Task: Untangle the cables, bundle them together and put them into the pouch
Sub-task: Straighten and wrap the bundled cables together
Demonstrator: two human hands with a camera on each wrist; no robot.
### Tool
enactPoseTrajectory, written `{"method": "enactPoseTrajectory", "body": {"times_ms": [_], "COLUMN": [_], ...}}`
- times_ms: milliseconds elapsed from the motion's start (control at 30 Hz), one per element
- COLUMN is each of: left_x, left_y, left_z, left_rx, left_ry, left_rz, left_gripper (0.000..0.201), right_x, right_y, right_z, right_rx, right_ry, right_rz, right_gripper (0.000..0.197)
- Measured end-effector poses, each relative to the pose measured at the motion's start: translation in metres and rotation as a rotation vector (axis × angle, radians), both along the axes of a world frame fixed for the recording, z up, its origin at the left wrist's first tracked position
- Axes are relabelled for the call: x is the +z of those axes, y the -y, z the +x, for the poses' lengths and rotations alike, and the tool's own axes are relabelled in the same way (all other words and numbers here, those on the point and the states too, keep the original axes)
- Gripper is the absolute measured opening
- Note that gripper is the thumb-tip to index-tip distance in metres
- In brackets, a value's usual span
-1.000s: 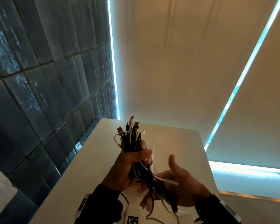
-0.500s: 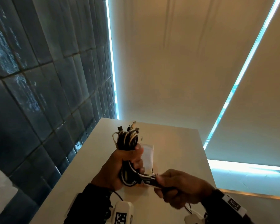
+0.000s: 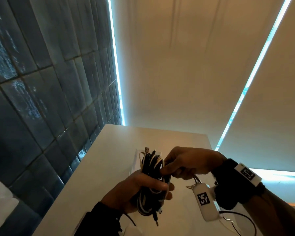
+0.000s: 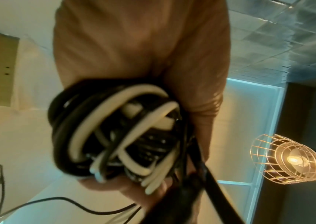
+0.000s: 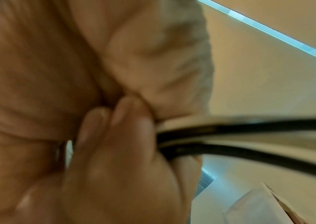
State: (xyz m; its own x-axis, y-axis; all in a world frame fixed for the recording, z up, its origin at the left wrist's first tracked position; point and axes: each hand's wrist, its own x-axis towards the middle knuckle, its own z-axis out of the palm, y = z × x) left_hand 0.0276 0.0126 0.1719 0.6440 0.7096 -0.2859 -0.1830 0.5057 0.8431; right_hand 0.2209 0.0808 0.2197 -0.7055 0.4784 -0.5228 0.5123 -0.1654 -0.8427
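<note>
A bundle of black and white cables (image 3: 151, 169) stands upright over the white table (image 3: 100, 176), plugs sticking out at its top. My left hand (image 3: 143, 188) grips its lower half, fingers and thumb curled round it; in the left wrist view the looped cables (image 4: 115, 133) fill the palm. My right hand (image 3: 177, 167) is to the right of the bundle's upper part, and its curled fingers (image 5: 115, 144) pinch black cable strands (image 5: 239, 136) that lead to the bundle. A pale translucent pouch (image 3: 134, 165) lies on the table behind the bundle, mostly hidden.
A dark tiled wall (image 3: 41, 116) runs along the table's left edge. Beige blinds (image 3: 186, 74) hang beyond its far edge. A white tagged wrist camera (image 3: 204, 200) and thin cords hang under my right wrist. A caged lamp (image 4: 287, 160) shows overhead.
My right hand has closed on loose cable strands and swung from below the bundle up to its upper right. My left hand has lowered the bundle a little.
</note>
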Motion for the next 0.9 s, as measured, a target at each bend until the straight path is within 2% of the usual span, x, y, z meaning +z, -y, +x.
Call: {"method": "enactPoseTrajectory", "body": {"times_ms": [67, 133, 167, 300, 533, 600, 733, 800, 900], "left_x": [-0.005, -0.006, -0.006, -0.008, -0.011, -0.012, -0.011, -0.009, -0.005], "left_y": [0.001, 0.002, 0.003, 0.005, 0.005, 0.004, 0.002, 0.002, 0.002], "left_z": [0.001, 0.001, 0.001, 0.003, 0.013, 0.012, 0.002, -0.004, -0.012], "left_rx": [-0.019, -0.032, -0.042, -0.021, 0.08, 0.099, 0.106, 0.116, 0.218], "left_ry": [0.037, 0.052, 0.051, 0.063, 0.139, 0.163, 0.074, 0.098, 0.215], "left_rz": [-0.034, -0.05, -0.045, -0.057, -0.07, -0.066, 0.019, 0.038, 0.026], "left_gripper": [0.052, 0.047, 0.045, 0.042, 0.053, 0.048, 0.031, 0.027, 0.033], "right_x": [0.002, 0.0, -0.001, 0.001, -0.01, -0.012, -0.009, -0.013, -0.027], "right_y": [-0.003, -0.004, -0.004, -0.006, -0.007, -0.006, -0.007, -0.006, -0.004], "right_z": [0.002, 0.004, 0.006, 0.011, 0.012, 0.012, 0.022, 0.036, 0.057], "right_rx": [0.013, 0.041, 0.048, 0.024, -0.107, -0.092, 0.034, 0.002, -0.131], "right_ry": [-0.027, -0.047, -0.067, -0.205, -0.295, -0.278, -0.132, -0.162, -0.275], "right_rz": [-0.013, -0.016, -0.019, -0.037, 0.136, 0.168, 0.282, 0.256, 0.142], "right_gripper": [0.027, 0.044, 0.044, 0.01, 0.007, 0.009, 0.02, 0.025, 0.029]}}
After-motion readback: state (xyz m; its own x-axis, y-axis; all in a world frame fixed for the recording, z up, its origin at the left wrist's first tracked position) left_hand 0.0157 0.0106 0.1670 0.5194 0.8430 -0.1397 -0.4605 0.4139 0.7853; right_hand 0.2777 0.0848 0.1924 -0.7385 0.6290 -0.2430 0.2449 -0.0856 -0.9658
